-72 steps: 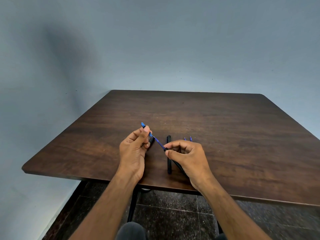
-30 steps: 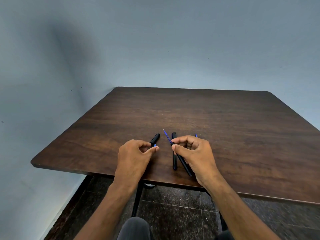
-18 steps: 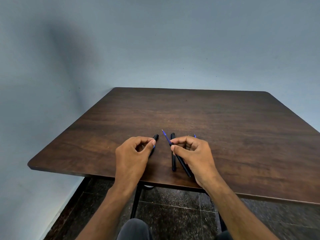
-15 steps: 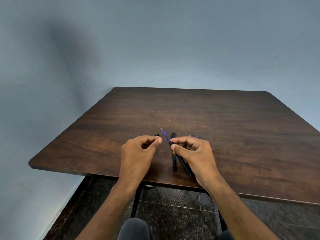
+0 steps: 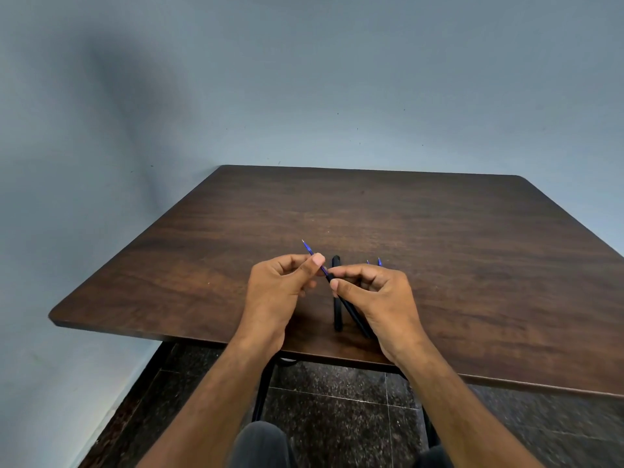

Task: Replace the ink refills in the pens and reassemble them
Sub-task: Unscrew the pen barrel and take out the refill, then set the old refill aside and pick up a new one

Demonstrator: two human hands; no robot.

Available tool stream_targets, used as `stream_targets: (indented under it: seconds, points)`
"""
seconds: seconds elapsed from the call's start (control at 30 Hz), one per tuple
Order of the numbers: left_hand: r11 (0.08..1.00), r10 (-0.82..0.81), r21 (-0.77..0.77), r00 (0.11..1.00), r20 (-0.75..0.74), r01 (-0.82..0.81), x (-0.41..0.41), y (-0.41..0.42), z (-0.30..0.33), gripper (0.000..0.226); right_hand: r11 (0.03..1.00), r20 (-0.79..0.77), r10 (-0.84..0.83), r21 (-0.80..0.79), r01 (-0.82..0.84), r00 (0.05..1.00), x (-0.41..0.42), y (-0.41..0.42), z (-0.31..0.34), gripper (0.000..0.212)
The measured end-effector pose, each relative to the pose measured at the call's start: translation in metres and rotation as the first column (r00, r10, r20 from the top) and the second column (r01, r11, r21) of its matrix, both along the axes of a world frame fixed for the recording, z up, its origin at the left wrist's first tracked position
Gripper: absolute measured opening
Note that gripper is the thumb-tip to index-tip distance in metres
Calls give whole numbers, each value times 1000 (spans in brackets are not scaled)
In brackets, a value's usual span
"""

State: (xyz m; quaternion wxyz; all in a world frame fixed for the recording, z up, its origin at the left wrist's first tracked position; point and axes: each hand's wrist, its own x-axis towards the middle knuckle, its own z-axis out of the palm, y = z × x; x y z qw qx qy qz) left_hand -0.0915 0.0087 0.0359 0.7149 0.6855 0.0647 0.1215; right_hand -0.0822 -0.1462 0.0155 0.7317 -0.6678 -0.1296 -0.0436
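My right hand [image 5: 374, 298] grips a black pen barrel [image 5: 354, 314] tilted up to the left. A blue refill [image 5: 309, 248] sticks out of the barrel's upper end, tip pointing away. My left hand [image 5: 280, 288] pinches that refill between thumb and forefinger, right at the barrel mouth. A second black pen [image 5: 336, 298] lies on the table [image 5: 439, 231] between my hands. Two more blue refill tips [image 5: 379, 262] peek out behind my right hand. The small black pen piece seen earlier is hidden under my left hand.
The dark wooden table stands against a grey-blue wall, its near edge just under my wrists. Below are a dark speckled floor and black table legs. My knees show at the bottom.
My left hand closed over the small black piece on the table, then moved right and up to the blue refill. My right hand lifted the barrel slightly.
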Motion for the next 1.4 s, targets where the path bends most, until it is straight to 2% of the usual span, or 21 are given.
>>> stream_targets:
  seconds: [0.27,0.5,0.57,0.63,0.73,0.8,0.97,1.2,1.4]
  points:
    - [994,108,-30,994,-28,-109,14,21,9,17,999,18,22,-48,-21,1000,2,-1,-3,20]
    - [957,195,-217,981,-17,-194,21,39,21,14,998,28,33,-61,-31,999,0,-2,-1,19]
    - [975,185,-123,982,-24,-187,22,49,21,13,997,31,33,-69,-31,999,0,-3,0,19]
    - [979,170,119,985,-33,-165,23,59,19,12,996,41,33,-78,-30,999,-1,-3,0,20]
    - [869,233,456,972,-37,-191,27,73,14,8,996,44,29,-83,-25,999,0,-2,0,21]
    - [787,283,581,958,-43,-206,28,80,13,6,996,48,21,-91,-16,999,0,-2,-1,21]
    - [714,331,673,941,-77,-196,33,86,6,12,997,44,25,-80,-22,999,0,-2,-2,21]
    - [661,340,738,931,-134,-136,38,75,-7,18,996,45,40,-81,-36,998,1,-1,-2,21]
    - [624,360,760,930,-70,-184,38,70,-15,16,995,36,36,-90,-33,999,2,-2,-3,20]
